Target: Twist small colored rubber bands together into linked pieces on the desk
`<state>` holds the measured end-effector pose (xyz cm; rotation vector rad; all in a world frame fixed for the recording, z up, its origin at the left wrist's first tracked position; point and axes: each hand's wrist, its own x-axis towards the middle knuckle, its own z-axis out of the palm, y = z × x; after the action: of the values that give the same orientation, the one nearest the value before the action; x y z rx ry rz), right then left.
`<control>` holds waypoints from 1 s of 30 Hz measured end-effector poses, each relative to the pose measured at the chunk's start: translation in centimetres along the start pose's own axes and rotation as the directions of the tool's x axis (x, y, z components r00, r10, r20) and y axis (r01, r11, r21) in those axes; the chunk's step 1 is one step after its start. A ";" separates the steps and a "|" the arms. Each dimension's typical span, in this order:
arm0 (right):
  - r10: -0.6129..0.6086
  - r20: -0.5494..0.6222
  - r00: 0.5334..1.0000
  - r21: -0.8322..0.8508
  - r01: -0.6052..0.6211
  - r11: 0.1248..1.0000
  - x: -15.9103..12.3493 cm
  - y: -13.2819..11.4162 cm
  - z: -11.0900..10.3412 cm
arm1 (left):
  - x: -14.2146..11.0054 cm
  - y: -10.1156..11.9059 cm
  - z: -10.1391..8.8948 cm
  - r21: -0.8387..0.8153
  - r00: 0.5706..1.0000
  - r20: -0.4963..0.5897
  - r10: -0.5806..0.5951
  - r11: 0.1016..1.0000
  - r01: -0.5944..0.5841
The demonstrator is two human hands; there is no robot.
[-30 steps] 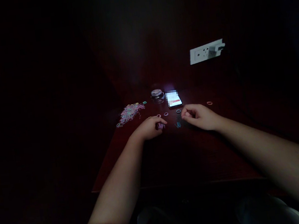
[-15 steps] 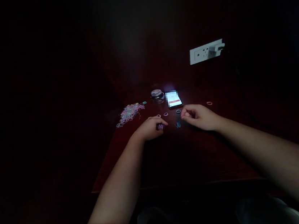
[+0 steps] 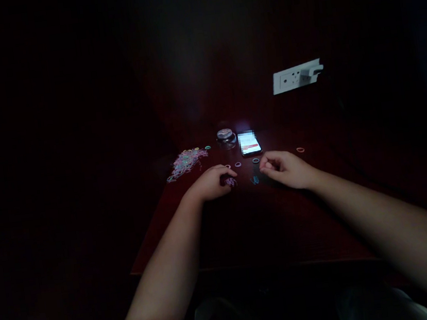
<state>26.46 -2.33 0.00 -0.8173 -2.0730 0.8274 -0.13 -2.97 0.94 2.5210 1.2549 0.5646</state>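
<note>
My left hand (image 3: pixel 214 182) rests on the dark table with thumb and fingers apart, curved around a small bunch of purple elastic bands (image 3: pixel 231 182). Opposite it, my right hand (image 3: pixel 287 169) has its fingers curled into a pinch; whatever lies between the tips is too small to make out. A little bunch of blue elastic bands (image 3: pixel 255 180) lies between the two hands. Single rings sit just beyond: a purple ring (image 3: pixel 238 164), a grey-blue ring (image 3: pixel 255 160) close to my right fingertips, and a pale ring partly behind my left hand.
A loose heap of mixed-colour elastic bands (image 3: pixel 186 162) covers the table's left side. At the back stand a round clear container (image 3: pixel 226 136) and a lit phone (image 3: pixel 249 144). An orange ring (image 3: pixel 300 150) lies to the right. The wall holds a socket (image 3: pixel 297 77) with a plug.
My left fingers have drawn slightly back to the left from the purple bands, showing more of them. My right hand holds nearly the same pose. The view has shifted slightly.
</note>
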 end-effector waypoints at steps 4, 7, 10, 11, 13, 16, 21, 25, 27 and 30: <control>-0.005 0.003 1.000 0.001 0.005 1.000 0.0 0.0 0.0 | -0.3 -0.7 -0.2 0.011 0.996 -0.009 -0.084 0.996 0.084; -0.002 -0.001 1.000 -0.012 0.002 1.000 0.0 -0.1 0.0 | 0.0 -0.6 0.2 0.005 0.998 0.004 -0.063 0.998 0.063; -0.006 -0.008 1.000 -0.017 0.006 1.000 0.0 -0.1 0.0 | 0.6 -0.6 0.9 0.017 1.000 0.019 -0.008 1.000 0.008; -0.007 -0.006 1.000 -0.013 0.006 1.000 0.0 -0.1 0.0 | 0.7 -0.6 1.2 0.030 1.000 0.021 -0.001 1.000 0.001; -0.005 0.000 1.000 -0.006 0.005 1.000 0.0 -0.1 0.0 | 1.0 -0.7 1.5 0.059 1.000 0.016 -0.009 0.998 0.008; -0.003 0.007 1.000 -0.029 0.003 1.000 -0.1 -0.1 -0.1 | 1.2 -0.5 1.7 0.082 0.999 0.015 -0.041 0.996 0.040; 0.004 0.015 1.000 -0.095 -0.002 0.996 -0.1 0.2 -0.3 | 1.1 0.0 1.3 0.073 0.998 -0.013 -0.057 0.996 0.058; 0.014 0.007 1.000 -0.114 -0.013 0.993 -0.1 0.4 -0.7 | 0.4 -1.2 0.5 0.082 0.936 -0.182 -0.301 0.944 0.320; 0.016 -0.003 1.000 -0.126 -0.016 0.992 -0.1 0.4 -0.9 | 0.1 -2.3 0.1 0.043 0.838 -0.246 -0.487 0.858 0.511; 0.000 -0.014 1.000 -0.150 -0.002 0.989 -0.1 0.2 -1.1 | -0.3 -4.3 -0.1 -0.028 0.720 -0.292 -0.629 0.758 0.651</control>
<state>27.47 -1.99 0.31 -0.9014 -2.1425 0.6701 -3.33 -0.63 -0.82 1.8766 2.1577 0.7173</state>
